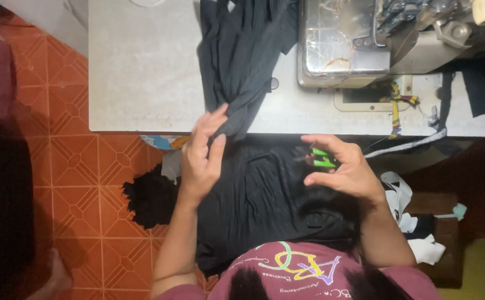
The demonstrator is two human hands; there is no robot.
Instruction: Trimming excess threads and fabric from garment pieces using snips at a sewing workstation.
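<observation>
My left hand pinches a gathered fold of black fabric at the front edge of the grey table. The fabric runs from the table top down over my lap, where it lies in loose folds. My right hand hovers over the lap fabric, curled around small bright-green thread snips. The snips sit just in front of the table edge, to the right of my left hand.
A metal sewing machine stands at the table's right rear, with a coloured strip hanging below it. White and dark fabric scraps lie to my right. A black cloth heap rests on the orange tiled floor.
</observation>
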